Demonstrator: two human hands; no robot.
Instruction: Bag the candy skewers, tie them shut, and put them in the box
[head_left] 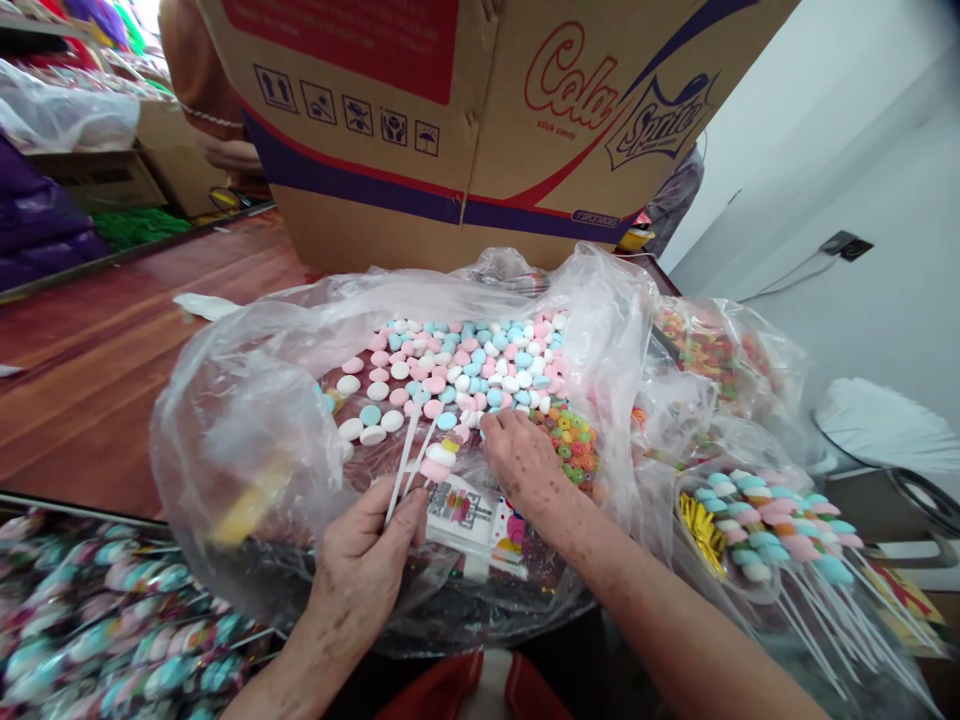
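Note:
My left hand point(367, 550) is closed around several thin white sticks point(409, 450) that point up and away from me. Beside their tips, a short stack of pink, white and yellow candies point(439, 457) shows just above my fingers, apparently threaded on a stick. My right hand point(529, 465) reaches into the near edge of the loose pink, white and blue candies point(465, 360). Its fingers are bunched together, and whatever is between the tips is hidden. To the right of that hand sit small ring candies point(574, 440) in orange, green and yellow.
A clear plastic bag point(240, 390) spreads around the candies. Behind it stands a big cardboard box point(480, 130). Finished candy sticks point(780, 530) lie at right beside gold ties point(701, 535); more wrapped ones point(127, 620) fill the lower left. A person's arm point(225, 150) shows behind the box.

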